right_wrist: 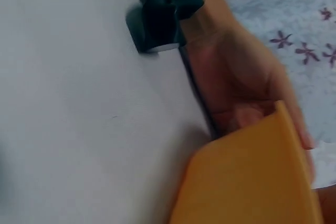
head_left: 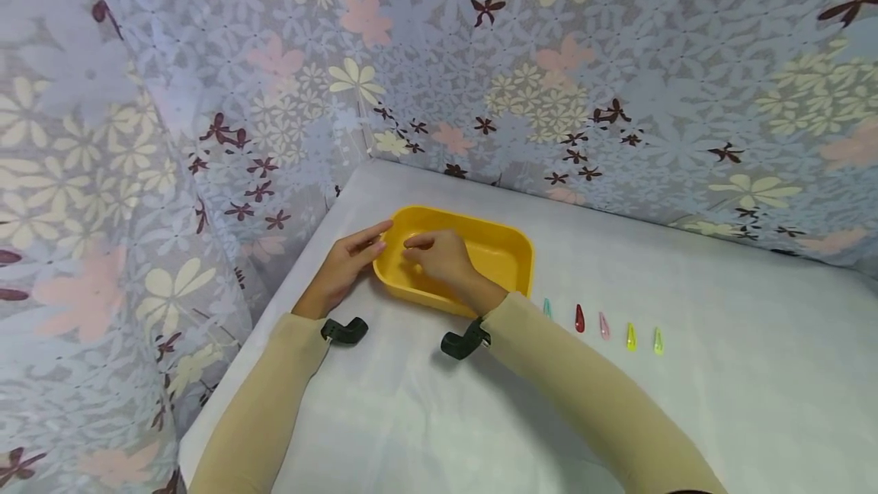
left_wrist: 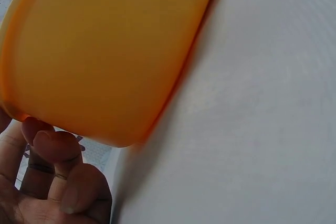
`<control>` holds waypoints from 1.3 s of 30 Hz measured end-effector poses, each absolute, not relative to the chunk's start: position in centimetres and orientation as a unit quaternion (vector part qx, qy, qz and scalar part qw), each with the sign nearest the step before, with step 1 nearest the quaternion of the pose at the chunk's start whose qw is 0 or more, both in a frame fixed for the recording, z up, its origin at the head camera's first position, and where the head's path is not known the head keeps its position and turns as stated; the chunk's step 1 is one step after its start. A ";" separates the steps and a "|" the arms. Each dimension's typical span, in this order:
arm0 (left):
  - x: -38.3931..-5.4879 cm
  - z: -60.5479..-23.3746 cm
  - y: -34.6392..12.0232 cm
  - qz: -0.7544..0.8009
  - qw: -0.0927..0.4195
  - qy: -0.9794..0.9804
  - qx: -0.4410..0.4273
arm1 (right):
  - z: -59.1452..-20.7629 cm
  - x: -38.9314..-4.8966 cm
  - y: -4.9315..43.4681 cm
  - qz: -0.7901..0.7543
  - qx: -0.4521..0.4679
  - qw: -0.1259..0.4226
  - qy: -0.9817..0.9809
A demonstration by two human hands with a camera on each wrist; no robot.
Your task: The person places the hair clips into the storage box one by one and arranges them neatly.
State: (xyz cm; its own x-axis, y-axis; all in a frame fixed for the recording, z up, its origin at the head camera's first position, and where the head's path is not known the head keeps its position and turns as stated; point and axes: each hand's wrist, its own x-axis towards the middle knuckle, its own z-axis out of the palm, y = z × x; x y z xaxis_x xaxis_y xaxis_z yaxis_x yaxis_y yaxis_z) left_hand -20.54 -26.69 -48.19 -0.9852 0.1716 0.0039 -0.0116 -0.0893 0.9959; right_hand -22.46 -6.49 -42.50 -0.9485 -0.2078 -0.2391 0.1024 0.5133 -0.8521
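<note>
Where the two hands meet, a yellow tray (head_left: 495, 259) rests on the desk (head_left: 418, 418), open side up and slightly askew to the back edge. The left hand (head_left: 336, 274) is at its left end, the fingers loosely bent and a little apart, their tips touching the outer wall near the rim; this contact probably steadies the light-looking container. The right hand (head_left: 446, 256) reaches over the near side into the hollow, its fingers bent and the thumb near the index fingertip; whether they pinch anything small, I cannot tell. That bent posture would suit handling something little.

Just right of the tray, five hair clips lie in a spaced row: teal (head_left: 546, 308), partly behind the right sleeve (head_left: 583, 387), then red (head_left: 580, 319), pink (head_left: 604, 326), yellow (head_left: 631, 337) and lime green (head_left: 658, 341). Their even gaps look deliberate, perhaps so that each can be picked up singly.

Dark cameras sit at both wrists, against beige cuffs. Behind and to the left hangs flowered cloth (head_left: 439, 59), seemingly put up as a screen.
</note>
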 end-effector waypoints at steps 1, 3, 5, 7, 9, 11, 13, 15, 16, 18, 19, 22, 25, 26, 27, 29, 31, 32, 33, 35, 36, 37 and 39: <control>-20.6 -48.2 -26.6 0.737 0.063 0.671 0.061 | -42.7 -22.6 -6.8 -0.489 -0.032 0.160 0.857; -20.6 -48.3 -26.5 0.739 0.063 0.668 0.062 | -43.0 -22.8 -7.2 -0.487 -0.037 0.166 0.857; -20.6 -48.3 -26.5 0.740 0.066 0.667 0.063 | -43.3 -23.0 -7.6 -0.487 -0.039 0.171 0.856; -20.6 -48.3 -26.5 0.736 0.066 0.671 0.060 | -43.7 -23.1 -7.9 -0.480 -0.045 0.173 0.859; -20.5 -48.3 -26.6 0.734 0.065 0.674 0.054 | -44.0 -23.2 -8.2 -0.473 -0.051 0.174 0.862; -20.3 -48.3 -26.8 0.732 0.065 0.677 0.041 | -44.2 -23.3 -8.6 -0.459 -0.059 0.170 0.870; -20.1 -48.3 -27.1 0.732 0.061 0.678 0.028 | -44.3 -23.3 -9.0 -0.444 -0.070 0.165 0.878; -19.8 -48.3 -27.4 0.734 0.057 0.677 0.018 | -44.3 -23.3 -9.4 -0.431 -0.080 0.160 0.884; -19.7 -48.4 -27.5 0.733 0.054 0.677 0.016 | -44.3 -23.2 -9.6 -0.425 -0.086 0.157 0.887; -19.4 -48.4 -27.8 0.735 0.046 0.677 0.015 | -44.2 -23.1 -9.9 -0.415 -0.099 0.152 0.892; -19.4 -48.5 -27.9 0.736 0.044 0.676 0.014 | -44.2 -23.0 -10.0 -0.411 -0.106 0.150 0.893; -19.3 -48.7 -27.9 0.739 0.042 0.673 0.014 | -44.4 -22.8 -9.9 -0.405 -0.123 0.147 0.894; -19.6 -48.8 -27.4 0.742 0.049 0.668 0.022 | -44.4 -22.9 -9.2 -0.424 -0.114 0.135 0.888; -19.8 -48.9 -27.1 0.740 0.051 0.670 0.028 | -44.3 -22.9 -8.8 -0.432 -0.105 0.126 0.887; -20.0 -48.9 -26.9 0.739 0.053 0.670 0.035 | -44.0 -23.0 -8.4 -0.443 -0.092 0.119 0.884; -20.4 -48.8 -26.5 0.737 0.055 0.672 0.044 | -43.2 -23.0 -7.4 -0.466 -0.073 0.098 0.876; -20.6 -48.7 -26.2 0.735 0.053 0.675 0.049 | -41.9 -22.8 -6.1 -0.491 -0.061 0.077 0.866; -20.6 -48.6 -26.2 0.734 0.052 0.676 0.048 | -41.2 -22.6 -5.2 -0.506 -0.062 0.066 0.858; -20.6 -48.6 -26.2 0.733 0.051 0.677 0.047 | -40.4 -22.4 -4.3 -0.525 -0.063 0.058 0.847; -20.6 -48.4 -26.3 0.730 0.052 0.680 0.044 | -38.9 -21.7 -2.0 -0.553 -0.078 0.033 0.829; -20.6 -48.4 -26.4 0.728 0.052 0.682 0.044 | -38.2 -21.3 -0.6 -0.566 -0.085 0.024 0.820; -20.5 -48.3 -26.5 0.726 0.052 0.685 0.044 | -37.6 -20.9 0.8 -0.569 -0.094 0.011 0.817; -20.4 -48.3 -26.8 0.723 0.051 0.687 0.042 | -36.6 -19.9 3.7 -0.564 -0.099 -0.011 0.820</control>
State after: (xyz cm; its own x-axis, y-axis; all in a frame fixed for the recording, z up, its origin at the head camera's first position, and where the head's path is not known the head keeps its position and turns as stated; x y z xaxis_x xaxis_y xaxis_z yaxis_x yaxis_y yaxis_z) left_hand -20.40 -26.79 -48.28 -0.9913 0.1312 -0.0093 -0.0159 -0.0499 0.9986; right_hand -19.87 3.66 -36.64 -0.9800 -0.1513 0.1294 -0.1750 0.3444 -0.9224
